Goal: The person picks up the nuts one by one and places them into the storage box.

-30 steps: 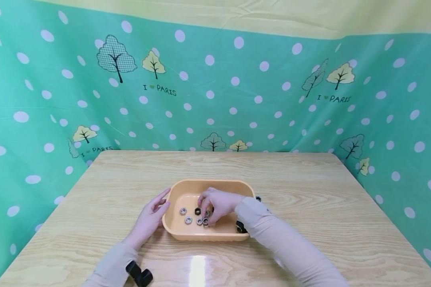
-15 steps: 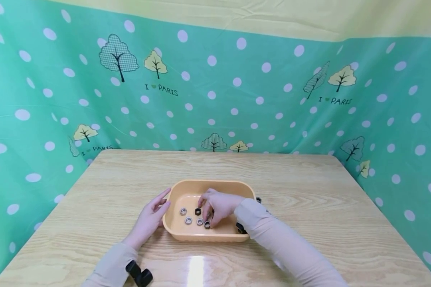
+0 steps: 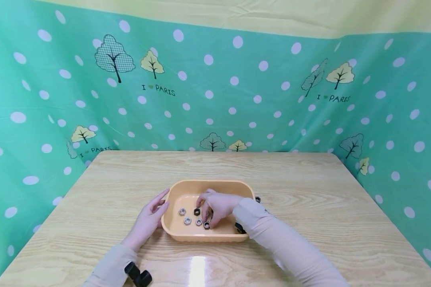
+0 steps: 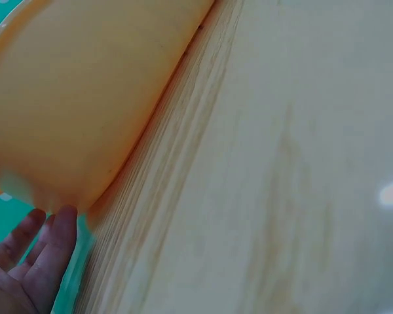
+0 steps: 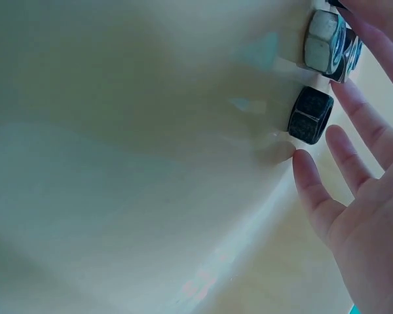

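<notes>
A peach-coloured plastic basin (image 3: 208, 238) stands on the table with several hex nuts on its floor. Outside its left end is my left hand (image 3: 147, 223), fingers extended and touching the wall; in the left wrist view the fingertips meet the basin (image 4: 72, 98). My right hand (image 3: 220, 205) reaches inside, thumb and forefinger pinching a dark nut (image 3: 206, 225) low over the floor. Silver nuts (image 3: 187, 221) and a black nut (image 3: 196, 211) lie left of it. In the right wrist view, another black nut (image 5: 311, 114) and a silver nut (image 5: 324, 42) sit near the spread other fingers.
The wood-grain table (image 3: 294, 171) reaches back to a green dotted curtain (image 3: 233, 95). Past the basin's right end a small dark ringed object (image 3: 258, 199) shows. Black camera mounts (image 3: 138, 275) sit on both wrists.
The nut at the right thumb and forefinger has shifted slightly right and nearer the front of the basin. My left hand holds its place; the head view sways slightly.
</notes>
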Motion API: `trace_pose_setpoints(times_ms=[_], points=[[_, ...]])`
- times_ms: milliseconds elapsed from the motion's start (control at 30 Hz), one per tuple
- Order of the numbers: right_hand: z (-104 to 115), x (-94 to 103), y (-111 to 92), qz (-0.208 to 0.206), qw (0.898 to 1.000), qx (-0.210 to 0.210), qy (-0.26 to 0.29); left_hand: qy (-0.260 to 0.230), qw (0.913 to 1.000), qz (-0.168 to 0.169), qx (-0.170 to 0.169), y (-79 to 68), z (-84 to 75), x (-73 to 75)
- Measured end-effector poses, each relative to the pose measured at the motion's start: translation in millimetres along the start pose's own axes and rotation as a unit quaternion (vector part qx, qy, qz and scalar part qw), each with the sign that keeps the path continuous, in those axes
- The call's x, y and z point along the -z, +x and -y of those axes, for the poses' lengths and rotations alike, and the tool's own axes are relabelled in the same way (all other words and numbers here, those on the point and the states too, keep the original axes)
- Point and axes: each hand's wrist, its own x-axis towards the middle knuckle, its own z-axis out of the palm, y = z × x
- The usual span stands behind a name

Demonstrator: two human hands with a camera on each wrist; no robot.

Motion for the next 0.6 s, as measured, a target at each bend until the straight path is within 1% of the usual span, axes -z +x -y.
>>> trace_pose_setpoints(times_ms=[300, 600], points=[[5.1, 2.0, -1.6, 0.005, 1.0, -0.012, 0.002, -0.008, 1.0, 0.003, 0.003, -1.5, -1.1, 0.2], [5.8, 3.1, -1.4, 0.002, 1.0, -0.001, 0.005, -0.012, 0.9999, 0.001, 0.003, -0.7, -0.3, 0.3]])
